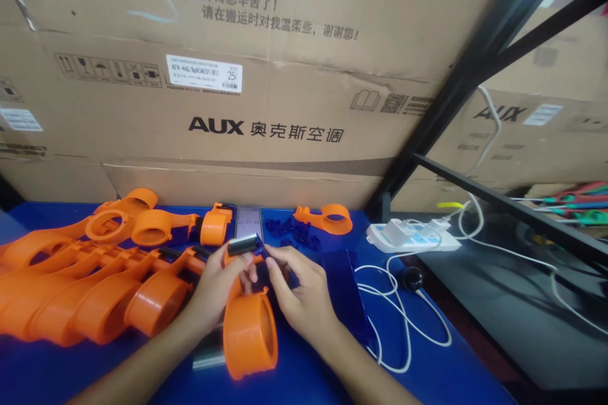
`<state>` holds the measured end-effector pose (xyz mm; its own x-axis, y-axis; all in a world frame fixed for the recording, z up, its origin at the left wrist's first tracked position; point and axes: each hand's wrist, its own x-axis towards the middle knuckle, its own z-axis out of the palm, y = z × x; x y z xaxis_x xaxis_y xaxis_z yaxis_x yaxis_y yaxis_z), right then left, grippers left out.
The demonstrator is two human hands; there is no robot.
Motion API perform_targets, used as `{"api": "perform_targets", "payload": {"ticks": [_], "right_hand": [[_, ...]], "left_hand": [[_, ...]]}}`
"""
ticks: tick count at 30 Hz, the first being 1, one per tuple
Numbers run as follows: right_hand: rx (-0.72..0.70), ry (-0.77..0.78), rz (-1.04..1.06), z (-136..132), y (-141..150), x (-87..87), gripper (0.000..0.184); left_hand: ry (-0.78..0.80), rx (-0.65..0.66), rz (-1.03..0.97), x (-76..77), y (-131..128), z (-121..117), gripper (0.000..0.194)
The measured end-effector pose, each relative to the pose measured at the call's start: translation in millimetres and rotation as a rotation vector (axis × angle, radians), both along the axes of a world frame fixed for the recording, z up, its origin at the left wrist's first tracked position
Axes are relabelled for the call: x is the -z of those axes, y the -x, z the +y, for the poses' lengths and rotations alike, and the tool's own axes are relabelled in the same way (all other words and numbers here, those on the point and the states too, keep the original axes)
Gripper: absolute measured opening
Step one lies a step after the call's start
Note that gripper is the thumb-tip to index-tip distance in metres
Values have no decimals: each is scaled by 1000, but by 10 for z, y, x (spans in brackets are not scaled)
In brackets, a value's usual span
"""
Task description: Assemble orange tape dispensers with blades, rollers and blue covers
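Note:
My left hand (216,288) is closed around an orange plastic part (250,334) with a wide round ring end that points toward me. A dark grey cylinder (243,245) sits at the part's far end, just above my left thumb. My right hand (298,288) pinches at the same spot from the right, its fingers curled against the part's black end. Both hands meet over the blue table (427,367).
A heap of similar orange parts (85,285) lies to the left, and one more orange part (327,218) at the back. Small dark blue pieces (292,231) lie behind my hands. A white power strip (413,237) with white cables (403,316) sits right. Cardboard boxes (237,76) form the back wall.

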<state>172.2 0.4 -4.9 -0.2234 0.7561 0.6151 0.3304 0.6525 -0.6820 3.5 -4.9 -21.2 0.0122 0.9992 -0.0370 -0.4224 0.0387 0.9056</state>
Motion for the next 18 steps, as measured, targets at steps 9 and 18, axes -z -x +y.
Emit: {"api": "perform_targets", "payload": {"ticks": [9,18], "right_hand": [[9,-54,27,-11,15,6,25],[39,-187,18,-56,23,-13,32]], "left_hand": [[14,4,-15,-5,-21,-15,24],[51,-6,-53,-103,-59,-89,24]]}}
